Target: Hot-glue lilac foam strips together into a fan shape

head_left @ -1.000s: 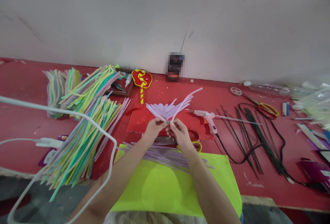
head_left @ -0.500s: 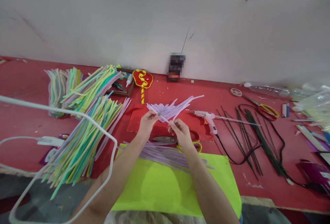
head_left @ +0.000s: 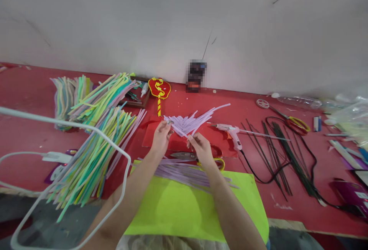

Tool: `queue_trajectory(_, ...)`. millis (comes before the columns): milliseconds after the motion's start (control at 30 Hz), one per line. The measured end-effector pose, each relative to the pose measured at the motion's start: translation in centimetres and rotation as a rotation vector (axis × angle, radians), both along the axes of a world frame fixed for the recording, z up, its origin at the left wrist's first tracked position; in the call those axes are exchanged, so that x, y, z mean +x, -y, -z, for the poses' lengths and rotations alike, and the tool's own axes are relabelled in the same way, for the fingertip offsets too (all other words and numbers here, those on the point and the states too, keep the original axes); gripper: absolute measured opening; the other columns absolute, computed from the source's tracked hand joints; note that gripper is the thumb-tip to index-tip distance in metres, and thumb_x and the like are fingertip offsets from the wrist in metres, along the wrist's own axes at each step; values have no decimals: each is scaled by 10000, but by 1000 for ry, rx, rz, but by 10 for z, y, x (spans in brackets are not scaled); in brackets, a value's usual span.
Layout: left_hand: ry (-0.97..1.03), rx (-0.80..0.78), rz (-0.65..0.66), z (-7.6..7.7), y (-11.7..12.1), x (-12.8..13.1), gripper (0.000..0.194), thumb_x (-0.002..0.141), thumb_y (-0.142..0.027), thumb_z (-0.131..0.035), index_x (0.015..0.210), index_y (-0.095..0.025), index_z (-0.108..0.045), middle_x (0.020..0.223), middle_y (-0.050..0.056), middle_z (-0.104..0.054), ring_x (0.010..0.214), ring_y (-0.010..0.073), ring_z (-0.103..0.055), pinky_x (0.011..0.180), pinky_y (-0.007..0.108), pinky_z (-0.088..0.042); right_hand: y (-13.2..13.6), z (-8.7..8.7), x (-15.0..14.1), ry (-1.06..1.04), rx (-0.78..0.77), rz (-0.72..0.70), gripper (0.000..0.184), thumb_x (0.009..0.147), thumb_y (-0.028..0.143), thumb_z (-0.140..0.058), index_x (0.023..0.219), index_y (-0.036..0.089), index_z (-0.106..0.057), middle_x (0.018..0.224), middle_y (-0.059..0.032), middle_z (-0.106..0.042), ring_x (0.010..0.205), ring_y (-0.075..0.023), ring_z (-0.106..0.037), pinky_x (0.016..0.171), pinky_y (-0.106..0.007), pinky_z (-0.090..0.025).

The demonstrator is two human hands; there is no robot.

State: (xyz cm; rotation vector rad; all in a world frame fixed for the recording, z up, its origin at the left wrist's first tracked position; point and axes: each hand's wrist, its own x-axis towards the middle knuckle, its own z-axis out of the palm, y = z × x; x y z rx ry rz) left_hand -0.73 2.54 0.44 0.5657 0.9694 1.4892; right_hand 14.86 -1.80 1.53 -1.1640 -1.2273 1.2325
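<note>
A fan of bent lilac pipe cleaners [head_left: 185, 124] lies in a V shape over the red board [head_left: 155, 137]. At its left tip my left hand [head_left: 161, 137] is closed, thumb and fingers pinching the end of a lilac strand. My right hand [head_left: 200, 146] pinches the lower point of the same V, where the strands meet. Below the hands rest scissors with yellow handles [head_left: 219, 163], partly behind my right wrist. Loose lilac pipe cleaners [head_left: 181, 173] are spread across the lime-green sheet [head_left: 172, 211] in front of me.
Bundles of multicoloured pipe cleaners [head_left: 94, 158] fill the left side, with a white cable frame [head_left: 126, 165] crossing before them. A pink glue gun [head_left: 230, 128], dark green stems [head_left: 293, 158] and red-yellow scissors [head_left: 299, 124] lie right. A red-yellow ornament [head_left: 159, 89] stands behind.
My left hand has moved away from my right, sliding up and left along the lilac strand to its end. My right hand has stayed nearly in place.
</note>
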Motion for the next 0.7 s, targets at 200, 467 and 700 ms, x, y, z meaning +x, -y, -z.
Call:
queue_trajectory(200, -32, -11, 278, 6, -2, 1, 399, 638, -515, -720, 795, -151, -670, 874, 81, -706, 791, 156, -651, 694, 246, -490, 3, -5, 11, -221, -87, -116, 372, 737, 525, -647, 611, 191, -542, 526, 20, -552, 456, -89, -423, 469, -236, -323)
queue_trajectory(467, -57, 65, 650, 2, 18, 24, 445, 550, -400, -816, 906, -156, -708, 996, 135, -710, 870, 256, -676, 766, 361, -518, 5, -7, 9, -249, -173, -344, 377, 694, 526, -679, 579, 179, -588, 474, 1, -574, 412, -89, -416, 460, -238, -297)
queue_trajectory(700, -79, -9, 553, 1, 16, 16, 419, 492, -344, -841, 818, -128, -688, 784, 96, -732, 729, 212, -686, 685, 307, -528, 7, -2, 7, -243, -200, -363, 385, 704, 513, -675, 553, 168, -592, 468, -9, -578, 411, -90, -423, 463, -240, -301)
